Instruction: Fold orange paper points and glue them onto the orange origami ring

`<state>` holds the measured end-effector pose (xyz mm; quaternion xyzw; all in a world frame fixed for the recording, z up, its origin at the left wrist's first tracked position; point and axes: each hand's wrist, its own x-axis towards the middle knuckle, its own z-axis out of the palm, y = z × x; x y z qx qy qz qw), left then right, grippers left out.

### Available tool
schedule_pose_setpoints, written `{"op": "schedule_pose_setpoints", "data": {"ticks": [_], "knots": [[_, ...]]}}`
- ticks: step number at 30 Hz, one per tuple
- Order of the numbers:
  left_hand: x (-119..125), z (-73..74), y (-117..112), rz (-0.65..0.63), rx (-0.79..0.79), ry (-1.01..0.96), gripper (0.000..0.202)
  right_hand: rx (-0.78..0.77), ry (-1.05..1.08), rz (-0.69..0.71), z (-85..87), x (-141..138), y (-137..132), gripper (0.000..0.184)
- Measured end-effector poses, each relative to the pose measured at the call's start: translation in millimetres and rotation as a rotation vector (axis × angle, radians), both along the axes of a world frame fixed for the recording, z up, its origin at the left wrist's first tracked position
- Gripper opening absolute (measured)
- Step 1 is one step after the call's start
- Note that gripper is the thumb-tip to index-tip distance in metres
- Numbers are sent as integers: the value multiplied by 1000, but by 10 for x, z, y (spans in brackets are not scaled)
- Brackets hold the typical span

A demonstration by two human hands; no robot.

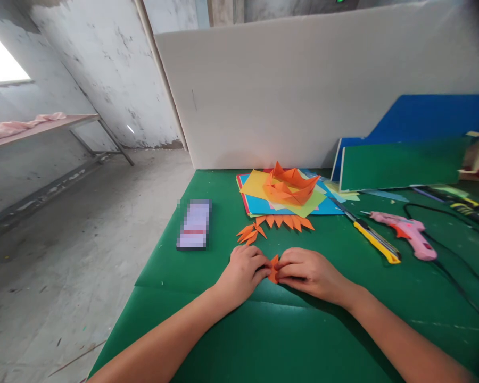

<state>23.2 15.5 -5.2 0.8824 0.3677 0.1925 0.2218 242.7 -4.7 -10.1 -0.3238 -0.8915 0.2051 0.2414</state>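
Between my two hands is a small folded piece of orange paper (274, 270), low over the green table. My left hand (245, 270) pinches its left side, and the fingers of my right hand (305, 272) are closed on its right side; the fingertips partly hide it. Just beyond my hands lie a cluster of pointed orange paper pieces (250, 233) and a row of similar folded orange pieces (285, 221). Farther back, an orange folded-paper crown shape (291, 186) rests on a stack of coloured paper sheets (253, 186).
A phone (195, 223) lies at the left on the green table (239, 340). To the right are a yellow utility knife (377, 242) and a pink glue gun (409, 231) with its black cable. Green board (399, 165) and white board (271, 96) stand behind.
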Motion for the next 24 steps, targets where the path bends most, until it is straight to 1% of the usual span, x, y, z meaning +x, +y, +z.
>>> {"op": "schedule_pose_setpoints", "data": {"ticks": [4, 8, 12, 18, 24], "knots": [[16, 19, -19, 61, 16, 28, 11, -41, 30, -29, 19, -16, -4, 16], [30, 16, -36, 89, 31, 38, 9, -78, 39, -41, 34, -31, -6, 14], [47, 8, -48, 118, 32, 43, 6, -82, 54, -37, 33, -36, -2, 14], [40, 13, -41, 126, 42, 35, 10, -89, 47, -35, 33, -34, 0, 14], [47, 17, -34, 92, 39, 51, 11, -75, 64, -36, 26, -35, -3, 18]]}}
